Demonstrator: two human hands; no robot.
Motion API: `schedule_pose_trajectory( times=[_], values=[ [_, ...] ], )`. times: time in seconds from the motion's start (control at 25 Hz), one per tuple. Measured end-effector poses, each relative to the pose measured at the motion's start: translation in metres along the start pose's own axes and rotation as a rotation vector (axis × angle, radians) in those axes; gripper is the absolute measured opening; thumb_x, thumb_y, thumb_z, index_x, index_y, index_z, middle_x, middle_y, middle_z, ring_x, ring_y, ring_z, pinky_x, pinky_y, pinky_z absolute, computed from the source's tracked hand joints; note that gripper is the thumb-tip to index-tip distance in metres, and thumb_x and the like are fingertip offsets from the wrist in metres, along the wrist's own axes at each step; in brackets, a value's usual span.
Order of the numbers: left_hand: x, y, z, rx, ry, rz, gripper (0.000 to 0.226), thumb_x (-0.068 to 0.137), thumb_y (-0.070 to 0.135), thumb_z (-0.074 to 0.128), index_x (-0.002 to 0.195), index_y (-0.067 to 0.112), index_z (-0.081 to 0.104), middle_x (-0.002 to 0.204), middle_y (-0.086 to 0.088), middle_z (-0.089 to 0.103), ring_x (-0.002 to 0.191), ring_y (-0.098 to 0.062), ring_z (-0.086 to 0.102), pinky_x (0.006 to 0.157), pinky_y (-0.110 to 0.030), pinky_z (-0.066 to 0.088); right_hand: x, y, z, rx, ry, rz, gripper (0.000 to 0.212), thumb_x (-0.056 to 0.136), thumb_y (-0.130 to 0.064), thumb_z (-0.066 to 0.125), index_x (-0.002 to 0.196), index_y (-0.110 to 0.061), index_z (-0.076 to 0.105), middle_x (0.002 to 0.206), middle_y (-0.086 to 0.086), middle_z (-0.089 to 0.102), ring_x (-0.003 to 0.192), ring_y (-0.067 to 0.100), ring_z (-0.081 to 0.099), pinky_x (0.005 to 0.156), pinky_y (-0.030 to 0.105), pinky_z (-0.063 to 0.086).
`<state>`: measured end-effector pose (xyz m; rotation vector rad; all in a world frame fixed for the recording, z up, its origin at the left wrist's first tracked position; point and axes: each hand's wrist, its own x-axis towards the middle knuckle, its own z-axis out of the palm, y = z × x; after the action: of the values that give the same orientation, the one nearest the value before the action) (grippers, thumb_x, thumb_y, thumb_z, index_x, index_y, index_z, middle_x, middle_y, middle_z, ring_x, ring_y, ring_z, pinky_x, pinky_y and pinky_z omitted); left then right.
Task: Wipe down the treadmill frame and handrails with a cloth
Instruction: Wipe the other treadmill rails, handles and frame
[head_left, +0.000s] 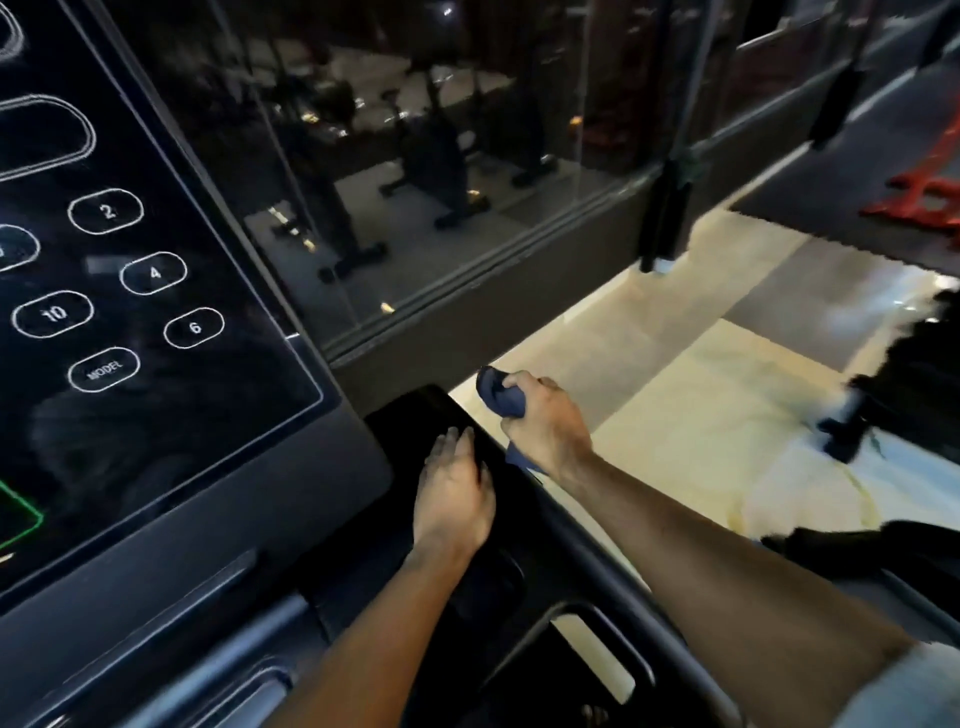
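Treadmill (291, 519) takes up the 9 o'clock side of the view. Its dark control panel (156, 312) carries outlined buttons marked 2, 4, 6, 10 and MODEL. A glossy black handrail (410, 415) starts at the panel's lower corner and runs toward 5 o'clock, passing under both forearms.

Toward 12 o'clock stands a glass wall (415, 156), with exercise bikes (436, 150) dimly visible in it. A pale tiled floor (701, 415) spreads out toward 3 o'clock.

Near the centre, the left hand (454, 493) lies flat on the top of the handrail. Its fingers are straight and close together, pointing toward 12 o'clock, and it holds nothing.

Just beside it, at its 1 o'clock, the right hand (545, 421) is curled into a fist at the outer edge of the handrail and grips the cloth (493, 389). The two hands are near each other but not touching.

The cloth is dark blue and bunched up. One end bulges out of the fist toward 10 o'clock, past the thumb, and a short tail hangs out below the fist toward 7 o'clock, against the rail's edge. Whether the cloth is pressed onto the rail cannot be told.
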<state>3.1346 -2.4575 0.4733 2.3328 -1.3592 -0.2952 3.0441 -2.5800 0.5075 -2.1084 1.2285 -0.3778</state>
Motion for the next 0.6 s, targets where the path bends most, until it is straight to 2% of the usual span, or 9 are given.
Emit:
schedule_pose_trajectory(
  times=[0.12,0.16,0.24,0.32,0.4,0.52,0.6],
  values=[
    [0.035,-0.008,0.008,0.101,-0.024,-0.061,0.056,0.099,0.022,0.042,0.151,0.008,0.027,0.158,-0.014,0.027,0.148,-0.027,0.02,0.119,-0.04,0.019,0.041,0.009,0.02,0.04,-0.167,-0.033,0.028,0.079,-0.045,0.055,0.105,-0.036,0.059,0.108,0.005,0.063,0.103,0.032,0.064,0.073,0.03,0.043],
    [0.046,-0.013,0.01,0.129,-0.032,-0.087,0.056,0.099,0.022,0.042,0.151,0.008,0.027,0.159,-0.013,0.025,0.148,-0.026,0.019,0.12,-0.04,0.018,0.049,0.012,0.031,0.055,-0.228,-0.035,0.029,0.083,-0.051,0.05,0.106,-0.036,0.06,0.11,0.004,0.065,0.107,0.031,0.063,0.075,0.031,0.044],
    [0.057,-0.019,0.014,0.179,-0.03,-0.116,0.057,0.099,0.022,0.042,0.152,0.009,0.025,0.16,-0.011,0.024,0.149,-0.024,0.017,0.121,-0.039,0.016,0.053,0.019,0.051,0.072,-0.319,-0.019,0.037,0.098,-0.054,0.042,0.128,-0.04,0.059,0.13,0.002,0.062,0.121,0.03,0.058,0.097,0.037,0.045],
    [0.064,-0.022,0.019,0.2,-0.008,-0.124,0.057,0.099,0.021,0.04,0.153,0.01,0.023,0.161,-0.01,0.021,0.15,-0.022,0.014,0.122,-0.036,0.011,0.06,0.027,0.068,0.105,-0.321,0.012,0.039,0.102,-0.056,0.035,0.138,-0.05,0.049,0.144,-0.006,0.054,0.131,0.026,0.052,0.112,0.048,0.034],
    [0.066,-0.023,0.022,0.217,0.009,-0.121,0.058,0.1,0.019,0.038,0.154,0.009,0.021,0.161,-0.01,0.019,0.15,-0.021,0.012,0.122,-0.034,0.008,0.068,0.034,0.081,0.191,-0.298,0.013,0.036,0.099,-0.055,0.041,0.134,-0.053,0.05,0.144,-0.012,0.051,0.132,0.02,0.051,0.114,0.051,0.03],
    [0.072,-0.027,0.023,0.231,0.057,-0.124,0.058,0.099,0.02,0.035,0.153,0.006,0.021,0.16,-0.012,0.02,0.15,-0.022,0.014,0.121,-0.032,0.007,0.084,0.033,0.091,0.355,-0.255,-0.048,0.034,0.096,-0.04,0.06,0.13,-0.043,0.063,0.139,-0.009,0.057,0.129,0.016,0.054,0.111,0.034,0.038],
    [0.075,-0.028,0.022,0.237,0.083,-0.137,0.059,0.098,0.023,0.034,0.153,0.005,0.022,0.16,-0.014,0.023,0.149,-0.022,0.017,0.121,-0.031,0.008,0.09,0.028,0.091,0.392,-0.239,-0.13,0.035,0.094,-0.032,0.065,0.129,-0.039,0.066,0.139,-0.009,0.058,0.128,0.014,0.054,0.111,0.03,0.039]
  ],
)
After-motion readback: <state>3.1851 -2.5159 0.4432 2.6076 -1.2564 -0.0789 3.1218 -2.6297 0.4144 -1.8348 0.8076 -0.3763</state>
